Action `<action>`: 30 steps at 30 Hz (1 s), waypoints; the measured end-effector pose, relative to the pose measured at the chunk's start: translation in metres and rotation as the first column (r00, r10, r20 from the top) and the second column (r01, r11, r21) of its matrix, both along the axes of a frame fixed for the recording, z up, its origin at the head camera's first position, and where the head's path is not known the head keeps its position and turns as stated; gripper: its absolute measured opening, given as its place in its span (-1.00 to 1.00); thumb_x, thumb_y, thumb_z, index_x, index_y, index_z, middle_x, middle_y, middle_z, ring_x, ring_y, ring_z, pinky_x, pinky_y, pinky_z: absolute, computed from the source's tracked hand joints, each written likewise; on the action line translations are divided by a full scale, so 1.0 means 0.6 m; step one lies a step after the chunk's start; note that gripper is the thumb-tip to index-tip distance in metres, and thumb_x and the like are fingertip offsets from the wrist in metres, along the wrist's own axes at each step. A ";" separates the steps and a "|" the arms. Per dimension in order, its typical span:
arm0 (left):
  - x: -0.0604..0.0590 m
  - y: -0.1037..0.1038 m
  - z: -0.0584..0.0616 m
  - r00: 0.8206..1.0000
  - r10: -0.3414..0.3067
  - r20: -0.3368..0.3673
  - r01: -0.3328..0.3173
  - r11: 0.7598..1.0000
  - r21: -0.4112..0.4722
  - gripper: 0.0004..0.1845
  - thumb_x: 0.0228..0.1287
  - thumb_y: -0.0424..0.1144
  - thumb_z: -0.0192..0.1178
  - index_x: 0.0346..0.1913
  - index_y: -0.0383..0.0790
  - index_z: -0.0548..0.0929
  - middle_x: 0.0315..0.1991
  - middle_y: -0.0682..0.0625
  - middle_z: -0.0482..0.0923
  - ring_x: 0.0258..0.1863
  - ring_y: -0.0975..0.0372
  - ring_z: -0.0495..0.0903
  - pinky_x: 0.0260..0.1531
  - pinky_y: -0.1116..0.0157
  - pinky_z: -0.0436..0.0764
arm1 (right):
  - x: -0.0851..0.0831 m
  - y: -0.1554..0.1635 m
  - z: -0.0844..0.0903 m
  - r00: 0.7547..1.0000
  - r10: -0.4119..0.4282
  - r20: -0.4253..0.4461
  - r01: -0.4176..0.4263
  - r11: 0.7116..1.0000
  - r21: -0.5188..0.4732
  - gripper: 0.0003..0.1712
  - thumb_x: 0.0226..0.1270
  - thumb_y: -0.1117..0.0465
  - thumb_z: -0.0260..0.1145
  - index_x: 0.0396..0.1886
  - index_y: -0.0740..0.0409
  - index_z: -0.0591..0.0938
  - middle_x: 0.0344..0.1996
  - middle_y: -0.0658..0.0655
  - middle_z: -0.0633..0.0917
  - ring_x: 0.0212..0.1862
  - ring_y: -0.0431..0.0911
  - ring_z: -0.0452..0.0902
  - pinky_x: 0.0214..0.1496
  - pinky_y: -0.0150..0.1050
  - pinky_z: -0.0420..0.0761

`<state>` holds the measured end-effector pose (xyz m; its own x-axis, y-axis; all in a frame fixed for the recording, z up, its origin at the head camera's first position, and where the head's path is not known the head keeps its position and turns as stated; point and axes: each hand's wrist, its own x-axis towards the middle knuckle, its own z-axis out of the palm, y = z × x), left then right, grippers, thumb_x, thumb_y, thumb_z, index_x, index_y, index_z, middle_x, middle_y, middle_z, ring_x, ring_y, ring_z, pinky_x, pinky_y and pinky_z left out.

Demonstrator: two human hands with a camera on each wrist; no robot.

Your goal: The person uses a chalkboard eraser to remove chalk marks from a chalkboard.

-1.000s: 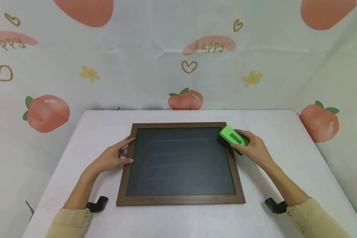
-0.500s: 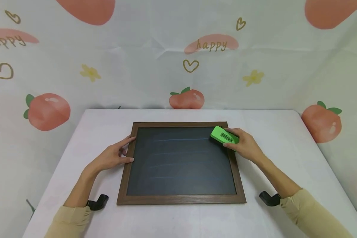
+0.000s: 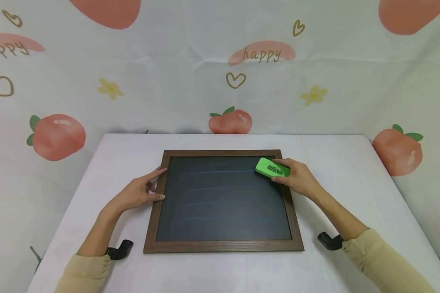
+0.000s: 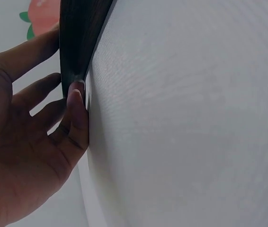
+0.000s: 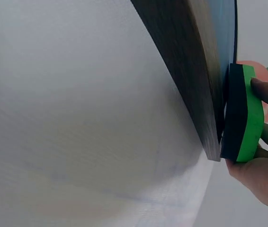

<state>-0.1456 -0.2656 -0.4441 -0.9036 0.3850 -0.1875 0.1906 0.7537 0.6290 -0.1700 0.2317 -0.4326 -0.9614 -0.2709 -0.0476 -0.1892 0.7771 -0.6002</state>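
Observation:
A dark chalkboard (image 3: 223,199) in a brown wooden frame (image 3: 223,245) lies flat on the white table (image 3: 352,171), with faint chalk lines across it. My right hand (image 3: 297,179) grips a green eraser (image 3: 272,167) with a black felt base, set down on the board's upper right corner. In the right wrist view the eraser (image 5: 245,118) lies against the frame (image 5: 195,66). My left hand (image 3: 139,193) rests on the frame's left edge, fingers straight, thumb touching the wood (image 4: 77,38).
Two black clamp-like pieces stand near the table's front, one at the left (image 3: 120,249) and one at the right (image 3: 329,241). A cloth backdrop with peaches and hearts (image 3: 230,121) hangs behind and around the table.
My right hand has slid the green eraser leftward from the frame's upper right corner onto the board surface. My left hand has stayed in place.

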 end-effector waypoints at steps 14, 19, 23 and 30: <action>0.000 -0.001 0.000 1.000 0.019 0.024 -0.019 1.000 0.013 -0.04 0.14 -0.12 0.47 0.55 -0.07 0.19 -0.34 -0.05 0.44 -0.43 0.19 0.42 -0.40 0.26 0.40 | -0.022 -0.025 0.008 0.996 0.088 -0.002 -0.088 0.995 0.038 -0.28 0.15 0.15 0.53 0.31 0.23 0.53 0.16 0.31 0.60 -0.05 0.08 0.51 0.02 0.00 0.47; 0.001 0.000 0.000 0.999 0.033 0.018 -0.033 0.999 0.002 -0.03 0.12 -0.12 0.49 0.55 -0.07 0.19 -0.34 -0.04 0.46 -0.41 0.18 0.42 -0.40 0.23 0.41 | -0.032 -0.038 0.006 0.994 0.106 -0.004 -0.106 0.994 0.025 -0.27 0.12 0.13 0.55 0.30 0.22 0.55 0.12 0.25 0.63 -0.07 0.04 0.50 0.00 -0.05 0.46; 0.002 0.000 -0.002 0.999 0.044 0.021 -0.044 0.999 -0.004 -0.03 0.11 -0.14 0.49 0.55 -0.06 0.19 -0.34 -0.04 0.46 -0.43 0.18 0.42 -0.41 0.24 0.41 | -0.036 -0.046 0.003 0.995 0.101 0.006 -0.101 0.995 -0.009 -0.28 0.10 0.13 0.57 0.28 0.18 0.57 0.13 0.21 0.63 -0.06 0.03 0.50 0.02 -0.06 0.45; 0.000 0.000 -0.004 0.999 0.032 0.018 -0.032 0.999 0.002 -0.02 0.11 -0.14 0.49 0.55 -0.07 0.18 -0.33 -0.03 0.47 -0.42 0.18 0.42 -0.42 0.24 0.41 | -0.039 -0.055 0.000 0.996 0.091 0.001 -0.091 0.996 -0.002 -0.29 0.08 0.14 0.58 0.26 0.18 0.59 0.08 0.22 0.61 -0.04 0.06 0.49 0.03 -0.02 0.46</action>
